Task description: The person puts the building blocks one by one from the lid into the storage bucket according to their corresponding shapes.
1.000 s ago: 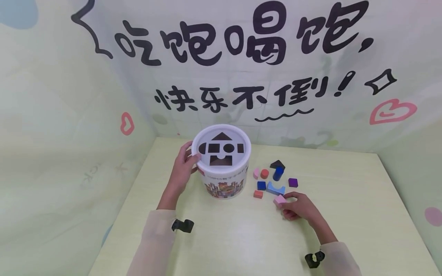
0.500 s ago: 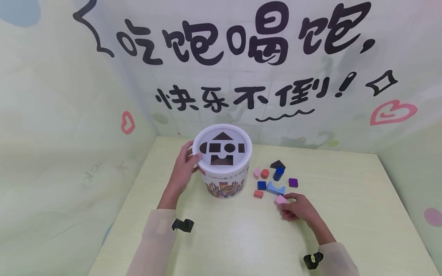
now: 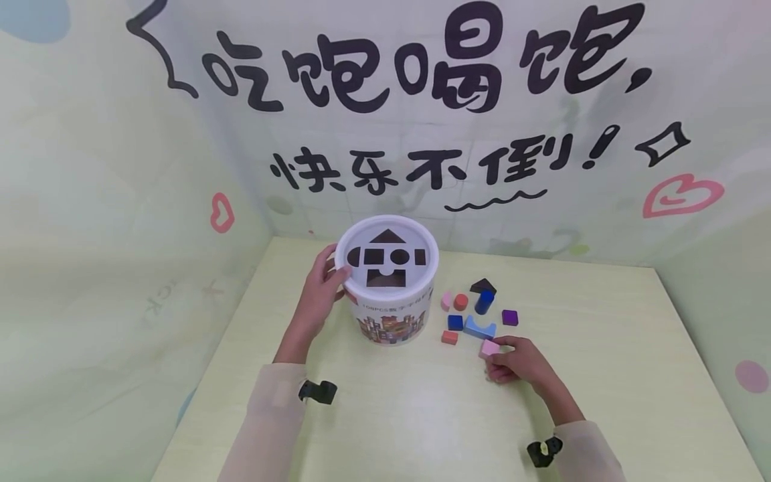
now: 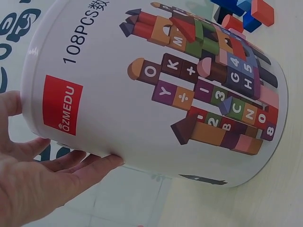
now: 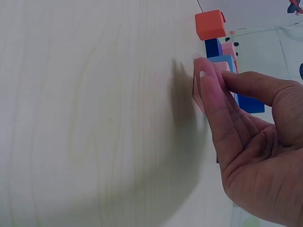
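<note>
A white bucket (image 3: 391, 308) with printed block pictures stands upright, its white lid (image 3: 385, 229) cut with several shaped holes. My left hand (image 3: 318, 298) holds the bucket's left side, thumb at the lid's rim and fingers against the wall. In the left wrist view some of this hand's fingers (image 4: 102, 166) touch the printed wall. To the right, my right hand (image 3: 523, 361) pinches a pink block (image 3: 489, 348) between thumb and fingers, low over the table beside a light-blue arch block (image 3: 480, 329). Fingers partly cover the pink block in the right wrist view.
Several blocks lie right of the bucket: a small orange-red block (image 3: 449, 337), dark-blue cube (image 3: 455, 323), blue cylinder (image 3: 484, 302), red cylinder (image 3: 460, 302), pink half-round (image 3: 446, 300), black triangle (image 3: 484, 286) and purple cube (image 3: 510, 317). A lettered wall sheet (image 3: 361, 207) stands behind.
The pink block has tilted slightly in my right hand's fingers, and that hand has shifted very little. My left hand and the bucket have kept their places.
</note>
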A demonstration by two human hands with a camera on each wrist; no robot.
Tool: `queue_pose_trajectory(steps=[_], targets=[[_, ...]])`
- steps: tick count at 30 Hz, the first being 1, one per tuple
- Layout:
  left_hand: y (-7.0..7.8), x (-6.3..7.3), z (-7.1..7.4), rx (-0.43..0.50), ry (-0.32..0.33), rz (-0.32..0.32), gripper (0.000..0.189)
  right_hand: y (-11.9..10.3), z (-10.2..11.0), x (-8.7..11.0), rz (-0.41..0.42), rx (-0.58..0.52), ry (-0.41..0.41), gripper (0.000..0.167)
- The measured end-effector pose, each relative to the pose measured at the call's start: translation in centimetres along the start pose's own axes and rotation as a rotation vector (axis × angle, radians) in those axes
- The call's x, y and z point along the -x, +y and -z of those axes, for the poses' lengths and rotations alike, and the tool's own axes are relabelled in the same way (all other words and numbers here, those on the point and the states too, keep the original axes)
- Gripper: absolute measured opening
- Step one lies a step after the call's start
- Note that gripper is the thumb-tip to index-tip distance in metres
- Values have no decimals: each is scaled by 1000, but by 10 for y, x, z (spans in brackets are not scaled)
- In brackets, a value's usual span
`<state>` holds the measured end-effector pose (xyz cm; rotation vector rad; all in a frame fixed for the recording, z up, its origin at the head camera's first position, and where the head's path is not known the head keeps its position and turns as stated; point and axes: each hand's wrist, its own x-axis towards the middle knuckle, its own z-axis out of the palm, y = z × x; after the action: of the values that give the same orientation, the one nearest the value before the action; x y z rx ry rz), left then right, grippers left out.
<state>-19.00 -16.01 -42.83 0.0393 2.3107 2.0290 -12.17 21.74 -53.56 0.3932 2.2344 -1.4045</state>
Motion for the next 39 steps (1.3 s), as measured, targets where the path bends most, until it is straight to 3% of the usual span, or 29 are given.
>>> queue_pose_trajectory(steps=[13,24,39], targets=[[2,2,1,6,-2,3,54,-4,3,2,26,-2,-18,44],[2,1,0,-2,0,5,53,-27,13,7,79,-8,-60,39],[1,2,0,-7,-1,4,53,-60,24,21,191,-35,-122,44]])
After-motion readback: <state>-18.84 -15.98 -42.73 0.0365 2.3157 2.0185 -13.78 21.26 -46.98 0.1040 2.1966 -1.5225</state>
